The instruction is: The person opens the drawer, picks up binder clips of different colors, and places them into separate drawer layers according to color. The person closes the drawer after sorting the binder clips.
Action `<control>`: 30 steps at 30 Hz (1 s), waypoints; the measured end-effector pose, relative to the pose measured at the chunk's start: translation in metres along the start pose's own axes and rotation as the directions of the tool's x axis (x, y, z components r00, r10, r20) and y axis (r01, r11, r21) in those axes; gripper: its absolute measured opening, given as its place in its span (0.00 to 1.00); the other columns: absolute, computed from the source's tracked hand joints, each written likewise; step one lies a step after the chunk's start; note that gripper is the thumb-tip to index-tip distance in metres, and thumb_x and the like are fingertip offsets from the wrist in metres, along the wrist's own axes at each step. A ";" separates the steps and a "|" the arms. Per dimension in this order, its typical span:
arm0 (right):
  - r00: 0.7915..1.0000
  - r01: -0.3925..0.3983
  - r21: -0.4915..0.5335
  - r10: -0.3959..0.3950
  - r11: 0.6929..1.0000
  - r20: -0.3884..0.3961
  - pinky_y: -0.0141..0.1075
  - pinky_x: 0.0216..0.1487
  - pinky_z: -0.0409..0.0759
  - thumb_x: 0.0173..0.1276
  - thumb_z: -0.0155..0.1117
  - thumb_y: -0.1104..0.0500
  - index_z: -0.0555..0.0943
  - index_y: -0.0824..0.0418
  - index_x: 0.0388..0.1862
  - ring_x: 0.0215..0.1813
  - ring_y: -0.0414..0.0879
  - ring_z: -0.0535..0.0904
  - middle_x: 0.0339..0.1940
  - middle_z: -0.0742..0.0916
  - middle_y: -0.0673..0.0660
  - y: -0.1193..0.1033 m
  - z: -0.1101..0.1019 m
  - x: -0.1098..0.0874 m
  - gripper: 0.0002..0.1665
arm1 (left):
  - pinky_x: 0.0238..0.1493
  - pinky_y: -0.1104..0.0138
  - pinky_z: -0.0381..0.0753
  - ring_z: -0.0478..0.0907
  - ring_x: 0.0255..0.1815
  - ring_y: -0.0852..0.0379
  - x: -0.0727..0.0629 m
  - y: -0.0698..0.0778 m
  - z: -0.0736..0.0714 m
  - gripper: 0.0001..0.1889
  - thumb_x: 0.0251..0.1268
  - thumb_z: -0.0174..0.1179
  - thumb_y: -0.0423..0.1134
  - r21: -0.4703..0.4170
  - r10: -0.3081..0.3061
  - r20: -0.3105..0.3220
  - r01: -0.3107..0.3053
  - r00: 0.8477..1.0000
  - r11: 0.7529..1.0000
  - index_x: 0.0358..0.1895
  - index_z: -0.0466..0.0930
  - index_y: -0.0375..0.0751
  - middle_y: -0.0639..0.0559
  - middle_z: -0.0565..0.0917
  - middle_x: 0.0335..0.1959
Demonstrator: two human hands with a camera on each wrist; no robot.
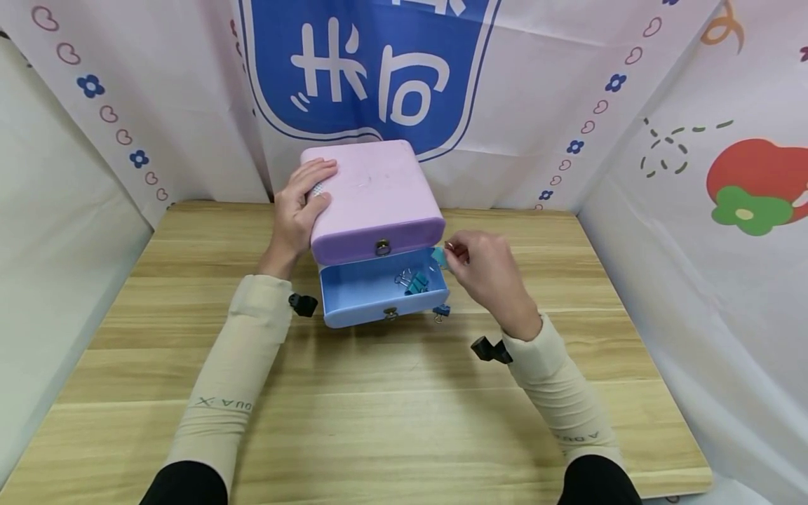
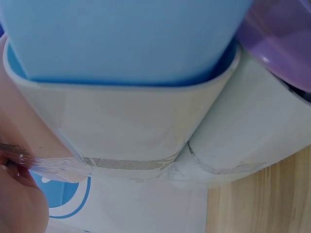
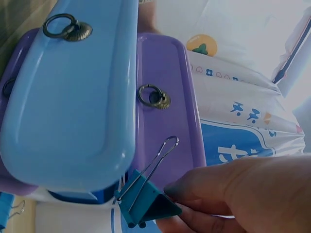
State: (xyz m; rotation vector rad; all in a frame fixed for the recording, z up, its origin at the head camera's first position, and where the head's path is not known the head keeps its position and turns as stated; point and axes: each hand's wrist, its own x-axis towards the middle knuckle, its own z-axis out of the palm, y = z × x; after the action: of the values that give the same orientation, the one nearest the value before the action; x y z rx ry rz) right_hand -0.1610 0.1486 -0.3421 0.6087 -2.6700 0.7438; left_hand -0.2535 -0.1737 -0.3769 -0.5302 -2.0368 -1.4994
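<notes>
My left hand (image 1: 297,210) rests on the top left edge of a small drawer cabinet (image 1: 379,186) with a pink top and a purple upper drawer front. Below that front, a light blue drawer (image 1: 353,312) is pulled out. Inside it, toward the right, lie teal binder clips (image 1: 416,283). My right hand (image 1: 489,270) pinches a teal binder clip (image 3: 143,199) between thumb and fingers, close by the blue drawer's right side. One wire handle of this clip sticks up. Another blue binder clip (image 1: 441,310) is beside the drawer's front right corner.
The cabinet stands at the back of a wooden table (image 1: 391,421), near a white printed cloth (image 1: 524,91) with a blue emblem. A second purple drawer front (image 3: 9,121) shows in the right wrist view. Clear tape (image 2: 131,164) runs along the cabinet's back.
</notes>
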 end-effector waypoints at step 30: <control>0.975 0.155 0.001 -0.153 0.988 0.162 0.31 0.39 0.86 0.70 0.72 0.64 0.90 0.62 0.40 0.35 0.41 0.86 0.35 0.91 0.53 -0.052 0.053 0.012 0.04 | 0.84 0.65 0.60 0.72 0.78 0.54 0.000 0.001 0.000 0.25 0.60 0.57 0.41 -0.007 0.012 -0.006 -0.013 1.000 1.000 0.61 0.88 0.40 0.47 0.86 0.67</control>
State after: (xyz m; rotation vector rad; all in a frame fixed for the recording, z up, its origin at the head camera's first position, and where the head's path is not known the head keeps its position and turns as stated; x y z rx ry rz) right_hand -0.1561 0.0759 -0.3590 0.8975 -2.7296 0.6617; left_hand -0.2534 -0.1733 -0.3764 -0.5398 -2.0210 -1.4996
